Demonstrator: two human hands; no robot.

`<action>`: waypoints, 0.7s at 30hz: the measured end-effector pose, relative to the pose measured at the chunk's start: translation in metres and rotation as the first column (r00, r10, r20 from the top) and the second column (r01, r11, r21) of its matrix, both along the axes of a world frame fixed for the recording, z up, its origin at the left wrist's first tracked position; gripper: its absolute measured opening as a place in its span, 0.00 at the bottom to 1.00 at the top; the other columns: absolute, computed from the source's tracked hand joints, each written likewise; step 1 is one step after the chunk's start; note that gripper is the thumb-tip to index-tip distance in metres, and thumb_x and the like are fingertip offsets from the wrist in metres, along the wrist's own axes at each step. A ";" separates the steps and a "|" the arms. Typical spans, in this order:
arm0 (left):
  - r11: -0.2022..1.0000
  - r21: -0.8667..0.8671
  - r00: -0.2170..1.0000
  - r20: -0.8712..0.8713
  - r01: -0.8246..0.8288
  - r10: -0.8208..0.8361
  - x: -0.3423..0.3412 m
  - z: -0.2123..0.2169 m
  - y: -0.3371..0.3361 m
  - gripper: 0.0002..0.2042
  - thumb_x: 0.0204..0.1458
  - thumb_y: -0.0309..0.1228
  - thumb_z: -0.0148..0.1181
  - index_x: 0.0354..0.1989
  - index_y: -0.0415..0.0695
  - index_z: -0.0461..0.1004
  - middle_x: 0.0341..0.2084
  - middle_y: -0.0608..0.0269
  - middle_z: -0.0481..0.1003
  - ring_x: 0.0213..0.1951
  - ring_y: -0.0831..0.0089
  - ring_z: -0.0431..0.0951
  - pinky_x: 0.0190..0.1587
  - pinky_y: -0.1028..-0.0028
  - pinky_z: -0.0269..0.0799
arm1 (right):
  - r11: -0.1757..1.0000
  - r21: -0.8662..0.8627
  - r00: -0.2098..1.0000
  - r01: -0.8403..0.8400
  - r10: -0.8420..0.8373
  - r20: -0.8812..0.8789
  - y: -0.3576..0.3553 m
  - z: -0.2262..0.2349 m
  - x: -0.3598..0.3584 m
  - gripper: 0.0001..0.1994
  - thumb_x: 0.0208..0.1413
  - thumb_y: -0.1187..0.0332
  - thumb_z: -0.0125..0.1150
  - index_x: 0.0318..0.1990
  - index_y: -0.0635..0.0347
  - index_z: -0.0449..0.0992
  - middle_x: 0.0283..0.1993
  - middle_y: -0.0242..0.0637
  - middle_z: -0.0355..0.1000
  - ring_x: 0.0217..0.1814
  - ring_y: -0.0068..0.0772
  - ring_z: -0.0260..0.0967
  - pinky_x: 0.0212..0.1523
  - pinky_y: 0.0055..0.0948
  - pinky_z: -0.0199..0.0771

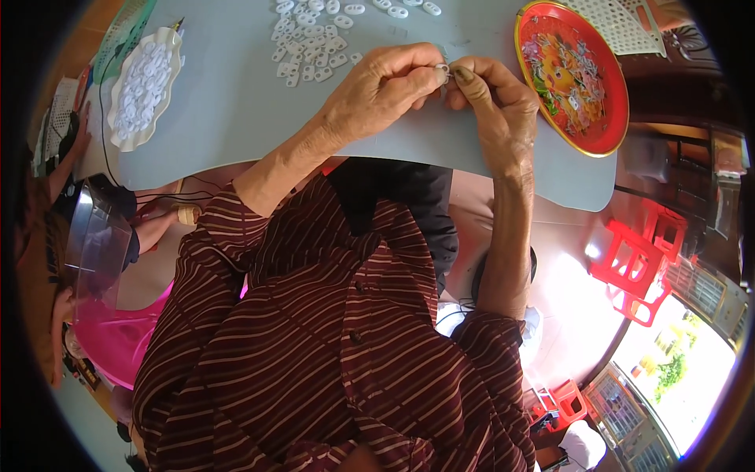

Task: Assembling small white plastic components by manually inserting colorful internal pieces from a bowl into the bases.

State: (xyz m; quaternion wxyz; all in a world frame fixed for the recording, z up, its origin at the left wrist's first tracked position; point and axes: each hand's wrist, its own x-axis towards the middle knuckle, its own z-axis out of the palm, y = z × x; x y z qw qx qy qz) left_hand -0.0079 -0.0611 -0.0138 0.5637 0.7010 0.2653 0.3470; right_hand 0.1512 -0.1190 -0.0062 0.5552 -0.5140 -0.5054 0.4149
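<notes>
Above the grey table, my left hand pinches a small white plastic piece between thumb and forefinger. My right hand meets it there, thumb and fingers closed in a pinch at the piece's right side. What lies between the right fingertips is too small to make out. Beyond my left hand, many small white oval pieces with two holes lie loose on the table. To the right stands a round red tray with a gold rim, small silvery bits scattered over its printed picture.
A white scalloped dish heaped with similar white pieces sits at the left. Behind it is a green mesh basket; a white perforated basket stands at the far right. Another person's leg and red stools are beyond the table.
</notes>
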 end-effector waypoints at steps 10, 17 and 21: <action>1.000 0.003 0.999 -0.041 -0.003 0.003 -0.002 0.006 0.001 0.11 0.56 0.34 0.50 0.27 0.40 0.71 0.13 0.71 0.63 0.19 0.84 0.63 0.23 0.78 0.62 | 0.999 -0.011 0.993 0.033 -0.034 -0.109 0.000 0.001 -0.003 0.04 0.57 0.75 0.57 0.35 0.67 0.76 0.27 0.32 0.73 0.29 0.17 0.68 0.31 0.17 0.68; 0.999 -0.032 0.999 -0.037 0.038 -0.039 -0.002 0.001 0.002 0.11 0.55 0.35 0.50 0.26 0.41 0.71 0.13 0.71 0.64 0.19 0.84 0.62 0.22 0.79 0.60 | 0.998 -0.037 0.998 0.042 -0.043 -0.038 0.000 0.001 -0.001 0.04 0.56 0.74 0.58 0.34 0.67 0.76 0.26 0.32 0.73 0.28 0.17 0.68 0.31 0.16 0.68; 0.993 -0.110 0.999 -0.016 0.039 -0.041 -0.003 0.002 0.004 0.11 0.55 0.36 0.50 0.26 0.42 0.72 0.14 0.71 0.65 0.20 0.84 0.63 0.25 0.80 0.59 | 0.999 -0.047 1.000 0.000 0.001 0.020 -0.002 0.006 0.002 0.05 0.55 0.76 0.58 0.36 0.67 0.77 0.26 0.32 0.74 0.29 0.16 0.68 0.32 0.16 0.69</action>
